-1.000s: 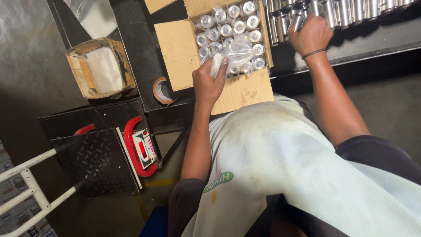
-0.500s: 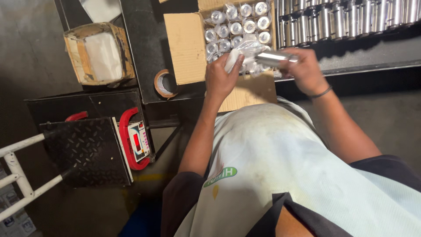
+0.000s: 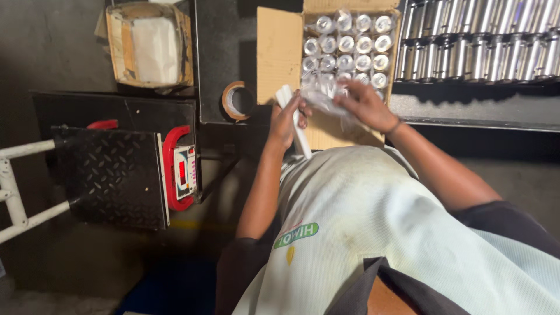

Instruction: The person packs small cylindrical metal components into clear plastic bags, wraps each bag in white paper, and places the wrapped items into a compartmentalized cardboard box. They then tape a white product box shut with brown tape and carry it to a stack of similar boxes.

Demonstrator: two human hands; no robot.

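Two hands are working over a box of metal cylinders.
The left hand [image 3: 287, 119] is gripping a white stick [image 3: 294, 119]; the right hand [image 3: 364, 105] fingers are closing on a clear plastic bag [image 3: 324, 96] above the cardboard box [image 3: 280, 49].

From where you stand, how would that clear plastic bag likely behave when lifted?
Probably floppy: the clear plastic bag crumples between the left hand and right hand. Likely light and slippery, being thin and glossy.
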